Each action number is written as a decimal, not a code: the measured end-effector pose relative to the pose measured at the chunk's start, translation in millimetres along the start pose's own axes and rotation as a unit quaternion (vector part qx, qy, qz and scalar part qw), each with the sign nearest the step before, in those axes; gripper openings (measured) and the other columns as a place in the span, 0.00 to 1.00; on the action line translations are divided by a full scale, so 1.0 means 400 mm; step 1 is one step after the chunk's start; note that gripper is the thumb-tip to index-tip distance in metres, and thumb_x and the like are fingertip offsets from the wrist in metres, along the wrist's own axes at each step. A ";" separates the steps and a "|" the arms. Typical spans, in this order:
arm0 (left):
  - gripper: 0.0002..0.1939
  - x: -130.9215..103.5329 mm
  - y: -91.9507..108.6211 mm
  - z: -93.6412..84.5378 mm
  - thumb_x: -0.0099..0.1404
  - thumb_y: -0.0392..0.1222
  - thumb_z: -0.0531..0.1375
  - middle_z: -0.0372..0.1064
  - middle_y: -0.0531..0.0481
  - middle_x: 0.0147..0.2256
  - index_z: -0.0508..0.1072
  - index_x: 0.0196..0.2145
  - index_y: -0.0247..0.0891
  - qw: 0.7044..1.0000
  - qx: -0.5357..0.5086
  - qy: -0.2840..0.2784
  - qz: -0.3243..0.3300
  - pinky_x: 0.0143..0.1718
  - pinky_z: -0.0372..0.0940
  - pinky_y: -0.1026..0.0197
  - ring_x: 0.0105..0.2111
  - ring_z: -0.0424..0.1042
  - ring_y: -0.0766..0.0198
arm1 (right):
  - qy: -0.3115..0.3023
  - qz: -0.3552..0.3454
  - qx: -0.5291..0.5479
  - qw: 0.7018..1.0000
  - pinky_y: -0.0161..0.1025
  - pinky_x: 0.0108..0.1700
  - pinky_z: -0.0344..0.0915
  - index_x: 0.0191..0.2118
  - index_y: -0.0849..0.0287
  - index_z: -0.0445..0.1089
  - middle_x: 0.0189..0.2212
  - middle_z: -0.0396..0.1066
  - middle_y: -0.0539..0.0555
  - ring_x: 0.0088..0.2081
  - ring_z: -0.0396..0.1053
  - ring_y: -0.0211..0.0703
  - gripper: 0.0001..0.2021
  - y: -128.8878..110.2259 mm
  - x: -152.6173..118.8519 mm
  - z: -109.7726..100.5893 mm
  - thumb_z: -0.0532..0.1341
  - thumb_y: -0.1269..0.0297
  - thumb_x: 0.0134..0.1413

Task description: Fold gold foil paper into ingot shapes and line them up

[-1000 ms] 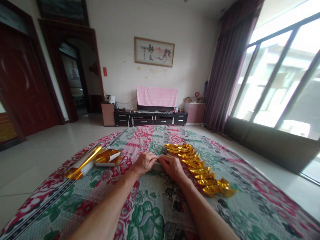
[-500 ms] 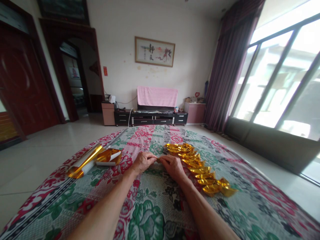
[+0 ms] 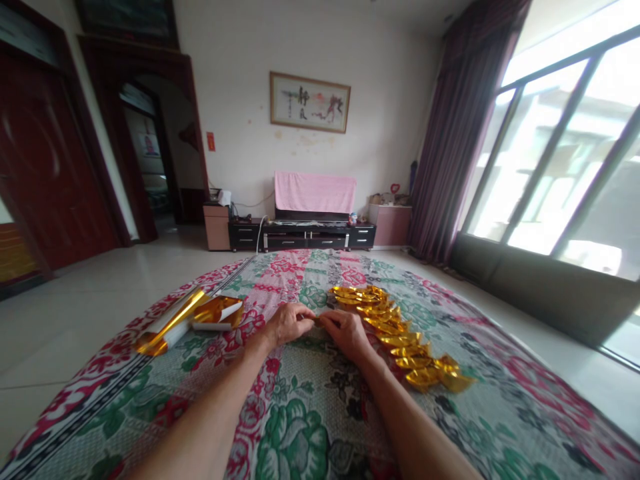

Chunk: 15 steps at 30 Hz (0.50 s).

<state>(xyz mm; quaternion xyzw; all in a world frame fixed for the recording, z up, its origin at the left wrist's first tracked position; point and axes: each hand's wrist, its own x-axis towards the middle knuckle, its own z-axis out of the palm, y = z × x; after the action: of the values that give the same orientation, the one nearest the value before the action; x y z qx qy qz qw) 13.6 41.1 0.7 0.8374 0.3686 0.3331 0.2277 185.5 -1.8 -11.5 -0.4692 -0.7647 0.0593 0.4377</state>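
My left hand (image 3: 290,323) and my right hand (image 3: 346,329) meet over the middle of the flowered cloth (image 3: 293,433). Both are closed in a pinch on a small piece of gold foil paper (image 3: 317,321). Only a sliver of it shows between the fingertips; its shape is mostly hidden. Just right of my right hand runs a row of several folded gold foil ingots (image 3: 395,325). To the left of my left hand lie curled sheets of gold foil paper (image 3: 220,313) with white backs, beside a longer rolled piece (image 3: 175,323).
The cloth covers a wide rounded surface. Beyond its far edge stands a low black cabinet (image 3: 305,235) with a pink towel (image 3: 315,192) above it. A purple curtain (image 3: 445,147) and tall windows are on the right; a dark red door (image 3: 50,160) is on the left.
Both hands keep their pinch in nearly the same place, with only a very slight shift of the fingers. The foil ingots and sheets lie unchanged.
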 end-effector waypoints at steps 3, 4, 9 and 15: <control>0.11 0.004 0.011 0.009 0.55 0.41 0.55 0.72 0.49 0.25 0.76 0.28 0.34 1.000 0.019 0.007 0.003 0.27 0.59 0.69 0.26 0.67 0.68 | -0.002 -0.010 0.013 1.000 0.29 0.29 0.56 0.27 0.59 0.73 0.23 0.71 0.49 0.26 0.65 0.35 0.11 -0.005 -0.001 -0.001 0.53 0.68 0.53; 0.11 0.005 0.013 0.012 0.56 0.41 0.54 0.72 0.49 0.25 0.76 0.27 0.34 1.000 0.025 0.009 0.005 0.27 0.58 0.69 0.26 0.67 0.68 | -0.002 -0.011 0.019 1.000 0.29 0.30 0.56 0.27 0.59 0.73 0.23 0.71 0.49 0.26 0.65 0.34 0.11 -0.007 -0.001 -0.001 0.54 0.68 0.53; 0.12 0.005 0.020 0.011 0.57 0.39 0.53 0.71 0.50 0.24 0.75 0.25 0.34 0.999 0.043 0.020 0.009 0.29 0.58 0.69 0.26 0.67 0.68 | 0.006 0.011 0.040 0.999 0.29 0.30 0.58 0.28 0.58 0.74 0.25 0.73 0.48 0.27 0.67 0.35 0.10 -0.006 0.001 0.002 0.55 0.66 0.52; 0.12 0.002 0.012 0.003 0.57 0.41 0.53 0.71 0.50 0.24 0.75 0.25 0.34 1.000 -0.004 0.018 0.016 0.28 0.58 0.69 0.26 0.67 0.68 | 0.026 0.096 0.037 0.994 0.29 0.26 0.57 0.27 0.59 0.75 0.20 0.71 0.48 0.22 0.64 0.35 0.11 0.004 0.004 0.002 0.57 0.60 0.49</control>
<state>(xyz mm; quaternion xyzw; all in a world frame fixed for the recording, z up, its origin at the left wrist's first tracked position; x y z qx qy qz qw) 17.2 38.5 3.0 0.8360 0.3583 0.3534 0.2189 185.7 0.4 -11.8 -0.5252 -0.7015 0.1172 0.4673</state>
